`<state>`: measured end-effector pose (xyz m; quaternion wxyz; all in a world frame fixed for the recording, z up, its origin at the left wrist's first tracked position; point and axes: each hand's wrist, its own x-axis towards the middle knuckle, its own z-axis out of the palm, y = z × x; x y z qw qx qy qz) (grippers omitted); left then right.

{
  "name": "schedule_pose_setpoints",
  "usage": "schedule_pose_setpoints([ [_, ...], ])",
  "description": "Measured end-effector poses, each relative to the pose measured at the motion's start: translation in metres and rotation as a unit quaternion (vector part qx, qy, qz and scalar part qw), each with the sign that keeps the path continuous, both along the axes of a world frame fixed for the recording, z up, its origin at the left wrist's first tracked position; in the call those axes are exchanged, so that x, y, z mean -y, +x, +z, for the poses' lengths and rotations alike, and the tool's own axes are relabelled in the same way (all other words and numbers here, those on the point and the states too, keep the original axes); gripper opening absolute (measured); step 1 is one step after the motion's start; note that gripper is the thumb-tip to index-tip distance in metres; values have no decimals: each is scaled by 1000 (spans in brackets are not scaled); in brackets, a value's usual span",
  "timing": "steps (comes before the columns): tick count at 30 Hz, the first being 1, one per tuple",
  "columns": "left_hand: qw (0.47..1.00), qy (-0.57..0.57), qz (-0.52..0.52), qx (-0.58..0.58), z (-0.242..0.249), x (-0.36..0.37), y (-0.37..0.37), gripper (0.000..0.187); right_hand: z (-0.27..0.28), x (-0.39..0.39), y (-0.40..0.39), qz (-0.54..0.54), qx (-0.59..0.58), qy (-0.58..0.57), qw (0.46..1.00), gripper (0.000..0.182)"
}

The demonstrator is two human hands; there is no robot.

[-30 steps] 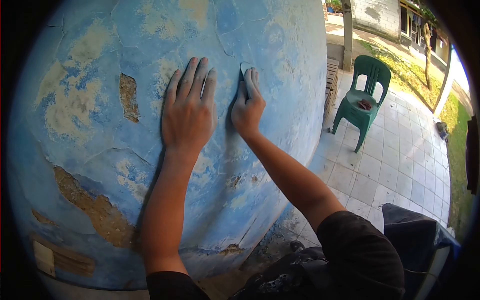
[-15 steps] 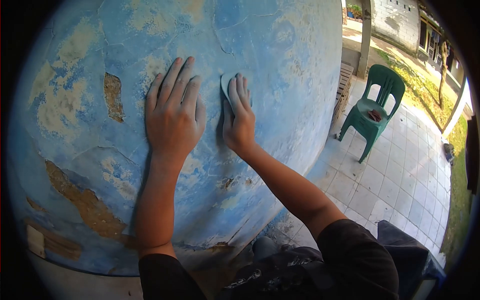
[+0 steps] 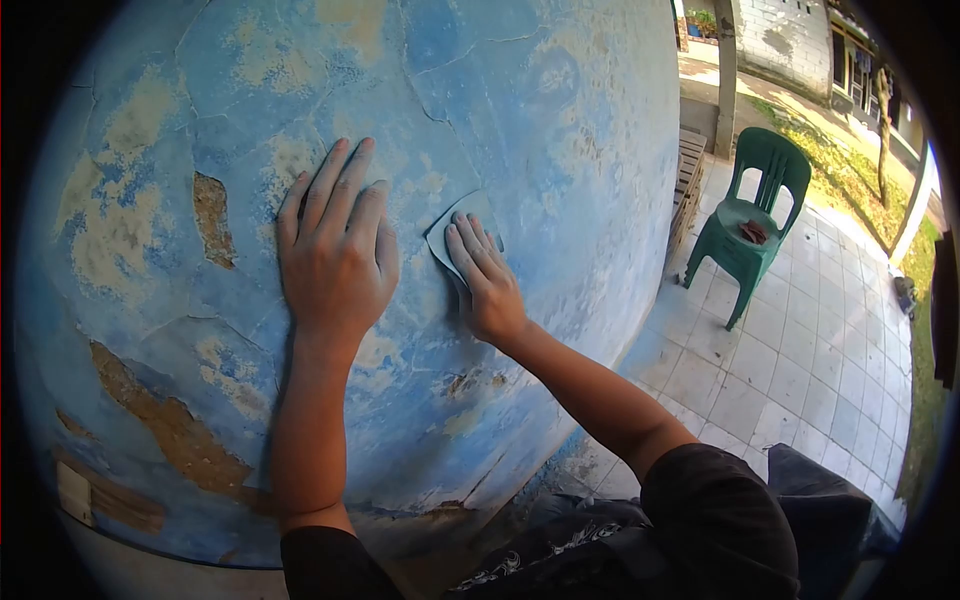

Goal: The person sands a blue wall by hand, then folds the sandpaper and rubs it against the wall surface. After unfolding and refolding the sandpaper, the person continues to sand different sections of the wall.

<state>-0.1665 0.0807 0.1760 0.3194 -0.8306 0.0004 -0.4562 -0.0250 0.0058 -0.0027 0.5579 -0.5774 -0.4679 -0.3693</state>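
A cracked, peeling blue wall point(image 3: 560, 200) fills most of the head view. My left hand point(image 3: 340, 260) lies on it with the fingers stretched upward and somewhat apart, holding nothing. To the right, my right hand point(image 3: 492, 290) presses a thin, dusty sheet of sandpaper point(image 3: 468, 203) to the wall under flat fingers. The sheet's left edge curls away from the surface, and much of it is hidden by the hand. Pale scuffed patches surround both hands.
Bare brown patches point(image 3: 165, 425) show at the wall's lower left. On the right, a green plastic chair point(image 3: 745, 240) with small reddish-brown pieces point(image 3: 753, 232) on its seat stands on the white tiled floor point(image 3: 770, 370). A dark covered object point(image 3: 815, 495) is at lower right.
My right hand has slid down the wall with the sandpaper, and more of the sheet shows. My left hand appears slightly lower and further left, as the view has shifted a little.
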Motion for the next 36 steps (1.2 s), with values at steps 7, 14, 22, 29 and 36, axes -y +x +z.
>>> schedule_pose_setpoints([
  [7,1000,-9,3,0,3,3,1,21,85,-17,18,15,-47,140,989,56],
  [14,1000,13,-11,7,3,0,0,18,-25,-9,6,12,-45,46,998,54],
  [22,1000,-12,15,-16,3,2,-5,18,84,-14,23,13,-48,152,987,54],
  [29,1000,5,18,-8,1,0,-2,17,-4,-15,14,-19,-56,90,994,57],
  [36,1000,4,5,-1,2,1,-3,15,76,-15,19,-5,-40,149,988,55],
])
